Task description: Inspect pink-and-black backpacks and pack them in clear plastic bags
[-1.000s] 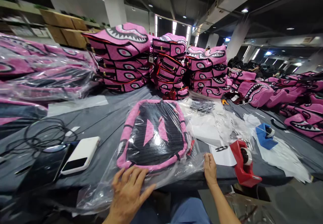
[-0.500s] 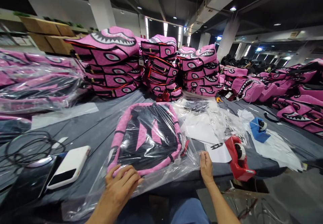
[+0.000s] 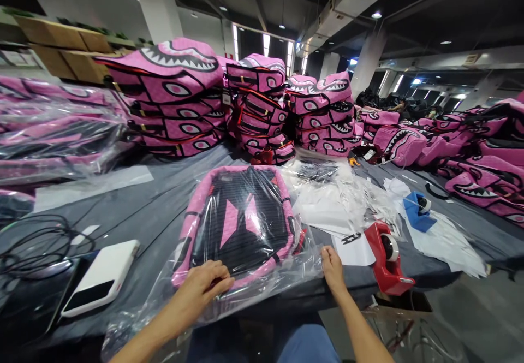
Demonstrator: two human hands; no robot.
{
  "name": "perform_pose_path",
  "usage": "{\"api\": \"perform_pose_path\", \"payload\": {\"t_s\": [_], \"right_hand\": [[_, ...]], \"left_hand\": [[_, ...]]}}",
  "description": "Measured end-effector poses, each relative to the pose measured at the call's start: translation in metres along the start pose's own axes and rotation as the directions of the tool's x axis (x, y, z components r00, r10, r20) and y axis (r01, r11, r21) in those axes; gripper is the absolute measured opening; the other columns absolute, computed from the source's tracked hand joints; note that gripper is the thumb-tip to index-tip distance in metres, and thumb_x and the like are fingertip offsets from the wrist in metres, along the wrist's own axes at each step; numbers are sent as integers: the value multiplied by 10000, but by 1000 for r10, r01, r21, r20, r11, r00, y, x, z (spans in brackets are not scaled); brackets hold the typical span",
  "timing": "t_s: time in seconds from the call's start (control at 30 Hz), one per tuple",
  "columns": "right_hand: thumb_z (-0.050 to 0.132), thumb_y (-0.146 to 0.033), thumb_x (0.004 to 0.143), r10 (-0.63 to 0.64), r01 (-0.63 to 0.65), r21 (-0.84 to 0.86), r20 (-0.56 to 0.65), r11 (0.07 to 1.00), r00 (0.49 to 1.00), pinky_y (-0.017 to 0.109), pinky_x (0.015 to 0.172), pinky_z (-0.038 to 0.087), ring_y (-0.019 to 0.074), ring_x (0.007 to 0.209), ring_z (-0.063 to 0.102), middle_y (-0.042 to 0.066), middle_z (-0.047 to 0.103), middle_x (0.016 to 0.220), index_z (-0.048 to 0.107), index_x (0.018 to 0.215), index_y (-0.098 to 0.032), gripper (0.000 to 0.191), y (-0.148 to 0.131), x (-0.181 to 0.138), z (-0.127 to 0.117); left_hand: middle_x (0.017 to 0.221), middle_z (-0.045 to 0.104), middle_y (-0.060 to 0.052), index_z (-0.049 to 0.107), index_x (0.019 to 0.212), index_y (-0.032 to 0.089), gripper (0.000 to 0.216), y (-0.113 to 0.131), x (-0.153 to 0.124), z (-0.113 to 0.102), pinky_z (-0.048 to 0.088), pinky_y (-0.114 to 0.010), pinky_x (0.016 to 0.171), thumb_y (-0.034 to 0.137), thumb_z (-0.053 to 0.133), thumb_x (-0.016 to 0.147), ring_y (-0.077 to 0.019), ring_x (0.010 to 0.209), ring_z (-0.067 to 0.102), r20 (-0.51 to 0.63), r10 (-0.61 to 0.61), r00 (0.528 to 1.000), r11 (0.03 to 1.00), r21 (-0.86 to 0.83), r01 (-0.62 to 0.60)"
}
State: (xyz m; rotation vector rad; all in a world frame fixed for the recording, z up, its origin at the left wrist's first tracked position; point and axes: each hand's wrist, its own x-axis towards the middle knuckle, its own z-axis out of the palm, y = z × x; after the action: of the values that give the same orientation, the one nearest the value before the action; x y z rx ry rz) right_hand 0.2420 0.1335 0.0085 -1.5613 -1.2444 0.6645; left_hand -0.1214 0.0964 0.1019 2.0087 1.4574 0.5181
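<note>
A pink and black backpack (image 3: 241, 232) lies flat inside a clear plastic bag (image 3: 286, 282) in front of me, its black padded side up. My left hand (image 3: 207, 282) rests at the backpack's near edge, fingers curled towards the thumb on the plastic. On the right, my right hand (image 3: 333, 269) pinches the corner of the plastic bag's open-looking near side. The plastic spreads loosely over the table edge between and left of my hands.
Stacked pink backpacks (image 3: 180, 90) with shark faces line the back. A red tape dispenser (image 3: 388, 256), a blue tape dispenser (image 3: 418, 210), black thread snips (image 3: 351, 237) and white sheets lie right. A white power bank (image 3: 102, 278) and black cables (image 3: 33, 245) lie left; bagged backpacks (image 3: 61, 144) behind.
My left hand has slid right along the backpack's near edge, and its fingers have curled in. The right hand keeps its pinch on the plastic. The view has shifted slightly.
</note>
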Motion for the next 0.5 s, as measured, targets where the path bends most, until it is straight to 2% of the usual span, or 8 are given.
{"api": "perform_pose_path", "payload": {"t_s": [0.1, 0.17, 0.27, 0.33, 0.4, 0.43, 0.5], "right_hand": [[530, -782, 782, 35, -35, 13, 14, 999, 999, 275, 491, 410, 172, 461, 497, -52, 488, 457, 615, 730, -226, 565, -5, 3, -8], [518, -807, 765, 56, -56, 21, 0, 998, 998, 299, 519, 455, 195, 502, 560, -10, 579, 521, 638, 775, -211, 608, -10, 2, -34], [590, -794, 700, 45, -50, -27, -145, 998, 988, 370, 627, 515, 260, 661, 649, 75, 702, 708, 680, 830, -212, 603, -19, -5, -104], [651, -741, 661, -37, -26, -186, -328, 982, 944, 416, 652, 497, 285, 690, 636, 112, 722, 798, 717, 809, -251, 516, -22, -12, -162], [680, -700, 617, -128, -65, -371, -471, 926, 873, 446, 605, 433, 296, 639, 583, 138, 697, 788, 733, 719, -309, 407, -23, -15, -212], [709, -675, 571, -127, -91, -393, -495, 915, 859, 448, 586, 405, 296, 619, 559, 141, 673, 742, 730, 662, -323, 365, -23, -16, -231], [763, -628, 469, -10, -168, -322, -487, 932, 873, 427, 545, 369, 285, 582, 531, 138, 637, 639, 701, 542, -313, 329, -21, -15, -251]], "left_hand": [[724, 612, -30, 556, 658, 229, 424, -1, -2, 0, 417, -327, 710, 568, 415, 869, -220, 756, 574, -10, -7, 1000, 999, -42, 6], [718, 618, -28, 572, 655, 229, 412, -3, -4, 0, 426, -323, 701, 567, 441, 851, -219, 744, 581, -18, -9, 1000, 996, -84, 7], [709, 631, -28, 590, 639, 229, 410, -5, -4, 1, 439, -319, 698, 566, 462, 833, -218, 740, 594, -27, -12, 1000, 992, -124, 9], [706, 639, -29, 603, 630, 230, 409, -4, -2, 1, 447, -315, 696, 566, 470, 822, -217, 737, 598, -30, -22, 999, 991, -131, 18], [699, 642, -32, 610, 618, 231, 405, -4, 1, 0, 454, -310, 690, 564, 476, 806, -216, 728, 601, -25, -36, 999, 990, -134, 32], [696, 644, -34, 612, 612, 231, 405, -5, 2, 0, 456, -308, 686, 564, 477, 799, -216, 727, 605, -20, -42, 999, 990, -135, 39], [693, 655, -37, 620, 607, 232, 414, -9, 1, 1, 461, -305, 679, 575, 479, 790, -221, 732, 616, -8, -45, 999, 990, -136, 44]]}}
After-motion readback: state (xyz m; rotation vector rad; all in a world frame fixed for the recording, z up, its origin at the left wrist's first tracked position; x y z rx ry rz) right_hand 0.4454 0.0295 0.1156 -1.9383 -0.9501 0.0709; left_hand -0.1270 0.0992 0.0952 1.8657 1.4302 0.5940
